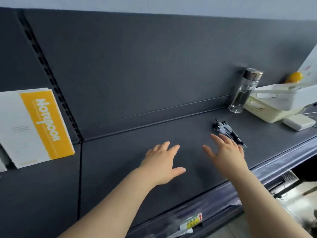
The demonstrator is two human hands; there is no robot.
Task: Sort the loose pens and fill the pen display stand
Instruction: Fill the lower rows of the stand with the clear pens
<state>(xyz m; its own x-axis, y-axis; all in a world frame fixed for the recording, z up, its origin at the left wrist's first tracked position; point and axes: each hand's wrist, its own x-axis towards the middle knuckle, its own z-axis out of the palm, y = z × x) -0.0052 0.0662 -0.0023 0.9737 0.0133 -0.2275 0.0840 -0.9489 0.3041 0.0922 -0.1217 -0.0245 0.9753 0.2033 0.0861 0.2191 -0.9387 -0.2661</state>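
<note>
- The task seems to be at its very beginning: the loose pens (224, 128) lie in one unsorted heap on the shelf (120, 160), toward its right end.
- No pen display stand is in view, so I judge that both the sorting and the filling are still to do.
- The left hand (163, 162) is spread flat, palm down, over the middle of the shelf and holds nothing.
- The right hand (228, 153) is also open, with its fingers straight and apart, and it grips nothing. The fingertips reach the near end of the heap, but I cannot tell whether they touch the pens.
- A clear bottle (243, 93) stands by the back right corner.
</note>
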